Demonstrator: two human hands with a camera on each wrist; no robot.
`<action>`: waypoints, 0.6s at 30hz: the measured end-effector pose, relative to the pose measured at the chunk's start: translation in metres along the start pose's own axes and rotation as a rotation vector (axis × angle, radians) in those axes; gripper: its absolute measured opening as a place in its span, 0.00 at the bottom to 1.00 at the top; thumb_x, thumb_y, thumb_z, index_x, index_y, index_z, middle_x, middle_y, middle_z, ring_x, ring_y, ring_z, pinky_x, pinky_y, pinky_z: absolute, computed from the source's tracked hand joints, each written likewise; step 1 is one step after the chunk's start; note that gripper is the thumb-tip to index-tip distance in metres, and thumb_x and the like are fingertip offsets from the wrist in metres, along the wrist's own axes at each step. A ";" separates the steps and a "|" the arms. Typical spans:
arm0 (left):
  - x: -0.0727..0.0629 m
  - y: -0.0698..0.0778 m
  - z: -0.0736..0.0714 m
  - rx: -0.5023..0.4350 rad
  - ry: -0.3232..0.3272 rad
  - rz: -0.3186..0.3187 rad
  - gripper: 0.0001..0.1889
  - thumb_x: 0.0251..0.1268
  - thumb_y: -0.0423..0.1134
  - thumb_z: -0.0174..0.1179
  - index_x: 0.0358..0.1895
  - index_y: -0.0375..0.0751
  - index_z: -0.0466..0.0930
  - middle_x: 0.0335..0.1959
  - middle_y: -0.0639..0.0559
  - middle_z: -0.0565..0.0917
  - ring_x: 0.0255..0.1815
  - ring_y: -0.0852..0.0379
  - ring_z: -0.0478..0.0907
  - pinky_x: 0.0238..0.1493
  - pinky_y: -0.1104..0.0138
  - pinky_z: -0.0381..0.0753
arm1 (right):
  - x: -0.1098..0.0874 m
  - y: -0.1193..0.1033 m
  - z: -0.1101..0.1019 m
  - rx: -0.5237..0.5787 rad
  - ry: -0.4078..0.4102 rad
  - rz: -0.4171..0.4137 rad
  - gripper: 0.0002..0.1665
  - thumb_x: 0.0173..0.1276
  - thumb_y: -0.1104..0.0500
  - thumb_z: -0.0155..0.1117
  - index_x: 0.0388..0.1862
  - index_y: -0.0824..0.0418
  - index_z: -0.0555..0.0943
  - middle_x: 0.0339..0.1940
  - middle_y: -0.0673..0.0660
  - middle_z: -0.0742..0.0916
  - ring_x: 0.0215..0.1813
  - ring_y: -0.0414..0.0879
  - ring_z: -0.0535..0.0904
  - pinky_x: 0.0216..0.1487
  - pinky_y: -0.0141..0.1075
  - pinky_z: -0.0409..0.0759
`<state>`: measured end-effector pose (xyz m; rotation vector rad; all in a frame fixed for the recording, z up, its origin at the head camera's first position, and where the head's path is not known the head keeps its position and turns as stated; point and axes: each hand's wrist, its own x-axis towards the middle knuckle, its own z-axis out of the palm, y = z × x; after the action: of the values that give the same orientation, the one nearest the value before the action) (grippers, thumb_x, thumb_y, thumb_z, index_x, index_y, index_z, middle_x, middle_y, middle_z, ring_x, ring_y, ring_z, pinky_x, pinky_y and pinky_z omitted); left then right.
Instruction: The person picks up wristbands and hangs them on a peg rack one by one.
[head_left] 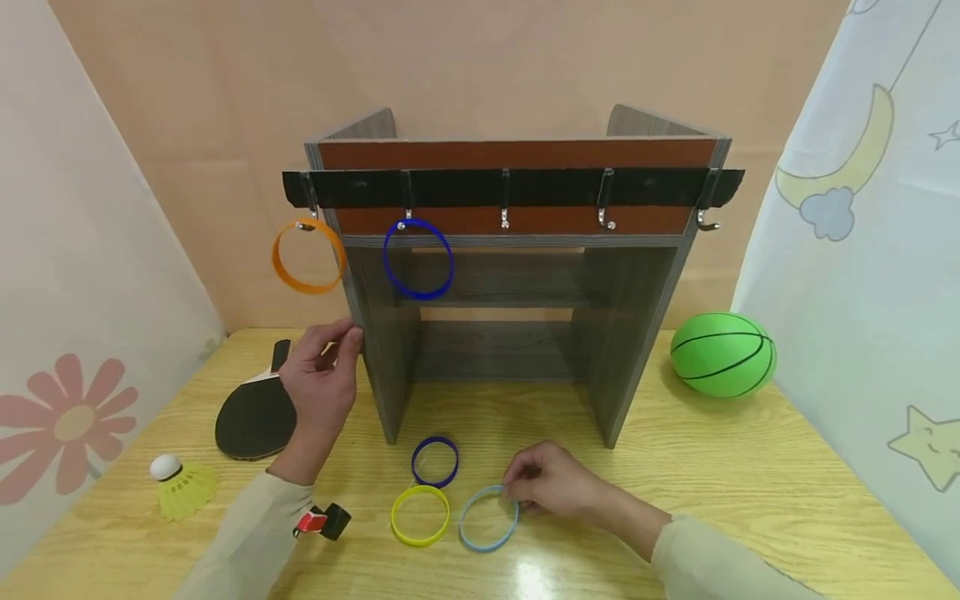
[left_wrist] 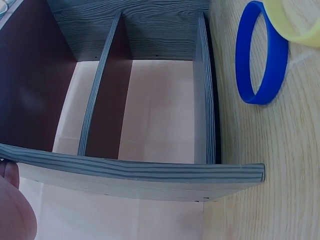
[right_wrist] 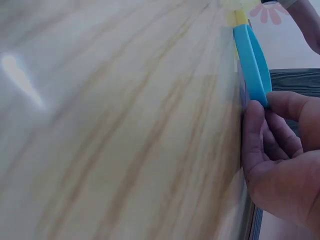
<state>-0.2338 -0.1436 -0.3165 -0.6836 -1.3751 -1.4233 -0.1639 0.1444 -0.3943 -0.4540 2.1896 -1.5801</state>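
Note:
My right hand (head_left: pixel 551 479) pinches the right edge of a light blue silicone wristband (head_left: pixel 487 550) low at the table. In the right wrist view, thumb and forefinger grip this band (right_wrist: pixel 252 65). Left of it lie a yellow wristband (head_left: pixel 420 544) and a dark blue wristband (head_left: pixel 435 484). My left hand (head_left: pixel 322 375) touches the outer left side of the grey wooden shelf (head_left: pixel 378 358) with its fingertips. An orange wristband (head_left: pixel 309 289) hangs at the leftmost hook, and a blue wristband (head_left: pixel 417 293) hangs at the second.
A black hook rail (head_left: pixel 457 188) spans the shelf front, with further hooks rightward. A table tennis paddle (head_left: pixel 255 421) and a yellow shuttlecock (head_left: pixel 183 489) lie at left. The green ball (head_left: pixel 723 354) sits right of the shelf. Fabric walls surround the table (head_left: pixel 750 492).

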 end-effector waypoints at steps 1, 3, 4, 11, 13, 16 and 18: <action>0.001 0.003 0.001 -0.001 -0.001 0.002 0.06 0.52 0.13 0.59 0.34 0.15 0.79 0.27 0.40 0.80 0.30 0.60 0.78 0.39 0.71 0.81 | -0.001 0.000 -0.001 0.015 -0.003 0.002 0.06 0.61 0.65 0.66 0.32 0.69 0.81 0.23 0.55 0.81 0.26 0.43 0.75 0.28 0.34 0.80; 0.003 0.009 0.003 0.001 -0.002 0.006 0.05 0.52 0.13 0.59 0.34 0.14 0.78 0.26 0.41 0.81 0.30 0.60 0.78 0.39 0.71 0.81 | -0.002 0.000 -0.003 0.040 -0.004 -0.001 0.07 0.62 0.65 0.65 0.33 0.69 0.80 0.24 0.56 0.81 0.26 0.44 0.76 0.27 0.34 0.81; 0.004 0.011 0.004 0.002 -0.003 0.007 0.05 0.53 0.13 0.59 0.34 0.14 0.78 0.27 0.42 0.81 0.31 0.60 0.78 0.39 0.71 0.81 | -0.003 0.000 -0.004 0.052 -0.004 -0.001 0.07 0.62 0.65 0.65 0.34 0.70 0.79 0.24 0.57 0.81 0.26 0.44 0.76 0.28 0.34 0.81; 0.005 0.014 0.005 0.010 0.004 0.006 0.04 0.53 0.15 0.60 0.33 0.14 0.78 0.27 0.43 0.81 0.31 0.60 0.78 0.39 0.72 0.81 | -0.010 0.005 -0.016 0.148 0.029 0.011 0.09 0.62 0.65 0.65 0.37 0.71 0.78 0.28 0.61 0.81 0.28 0.48 0.80 0.30 0.37 0.83; 0.005 0.014 0.005 0.008 0.008 0.003 0.05 0.53 0.15 0.60 0.33 0.14 0.78 0.27 0.43 0.81 0.31 0.60 0.78 0.39 0.71 0.81 | -0.012 0.006 -0.019 0.178 0.037 0.015 0.10 0.62 0.65 0.66 0.38 0.72 0.77 0.29 0.62 0.82 0.29 0.49 0.81 0.32 0.39 0.84; 0.005 0.013 0.005 0.010 0.013 -0.001 0.05 0.52 0.14 0.60 0.33 0.14 0.78 0.27 0.45 0.81 0.31 0.61 0.78 0.39 0.72 0.81 | -0.015 0.007 -0.024 0.188 0.053 0.007 0.11 0.61 0.66 0.66 0.38 0.72 0.77 0.30 0.62 0.82 0.30 0.51 0.82 0.34 0.40 0.84; 0.004 0.013 0.005 0.014 0.015 -0.001 0.05 0.52 0.14 0.60 0.33 0.14 0.78 0.27 0.45 0.81 0.31 0.61 0.78 0.38 0.72 0.81 | -0.017 0.008 -0.026 0.190 0.059 0.005 0.11 0.60 0.66 0.67 0.38 0.73 0.76 0.30 0.63 0.82 0.32 0.52 0.83 0.35 0.40 0.84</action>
<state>-0.2245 -0.1384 -0.3069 -0.6620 -1.3725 -1.4152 -0.1624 0.1760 -0.3924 -0.3484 2.0544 -1.7987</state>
